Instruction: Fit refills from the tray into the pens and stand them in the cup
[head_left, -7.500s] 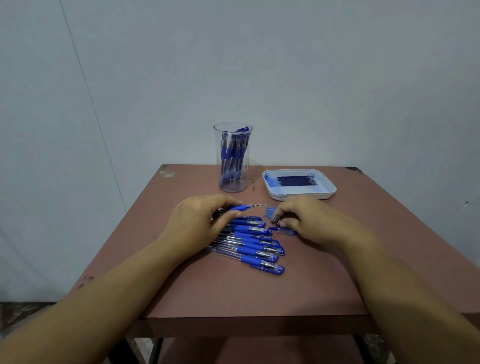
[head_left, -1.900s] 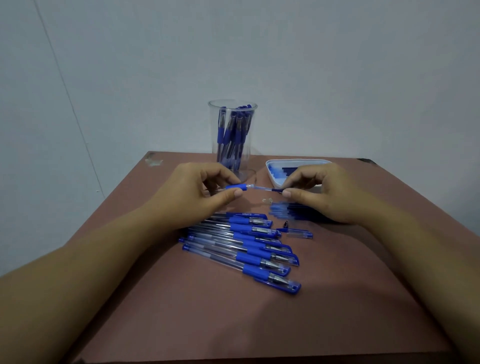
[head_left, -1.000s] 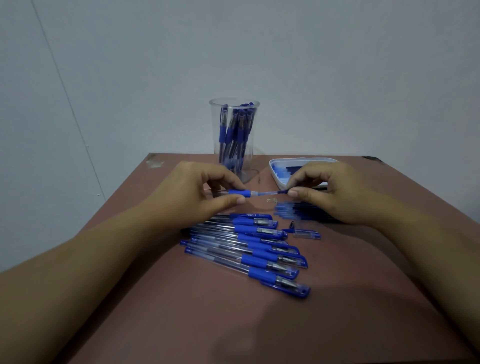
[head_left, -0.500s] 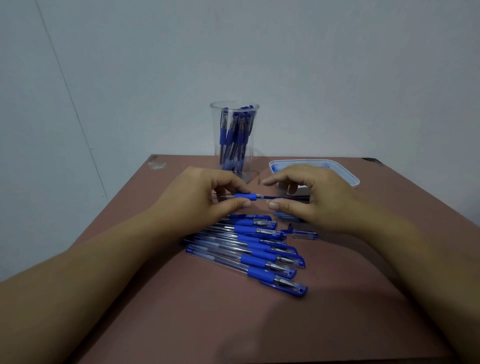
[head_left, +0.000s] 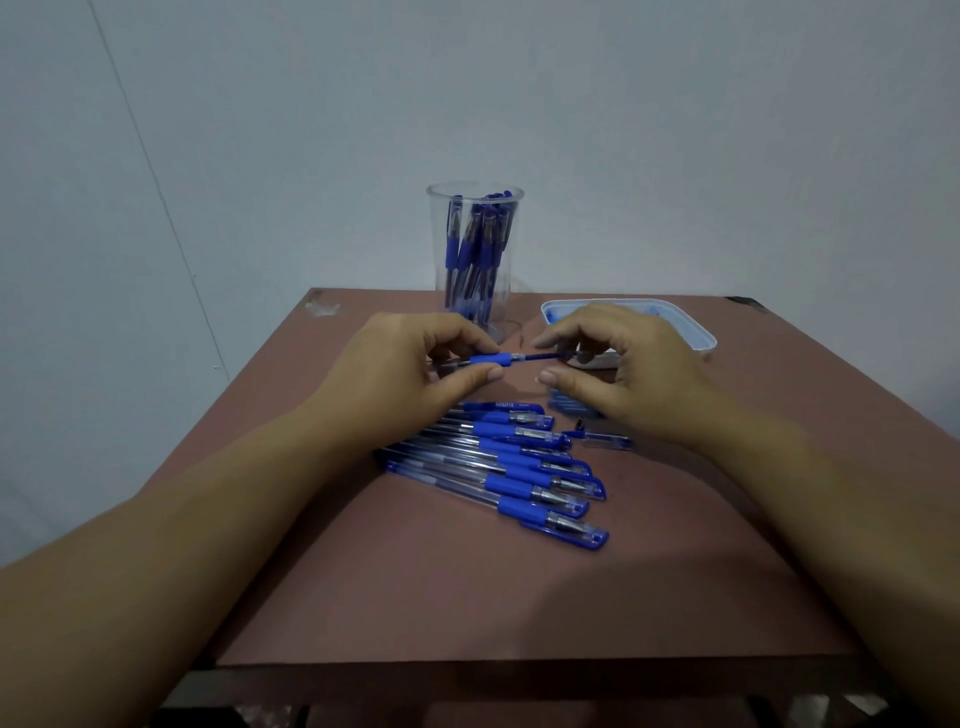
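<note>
right hand (head_left: 634, 374) is sitting closer to the left hand (head_left: 410, 374) than a second ago, the thumbs now nearly meeting.
left thumb and fingers are pinching the blue grip of the pen (head_left: 491, 360) above the middle of the table (head_left: 519, 597); right fingers are curling round the outer end of the refill (head_left: 540, 357), thumb lying just below it. a row of pens (head_left: 509, 467) is lying beneath the hands, a loose cap (head_left: 605, 441) beside its right end. cup (head_left: 475, 260) and tray (head_left: 696, 338) are standing along the far edge.
</note>
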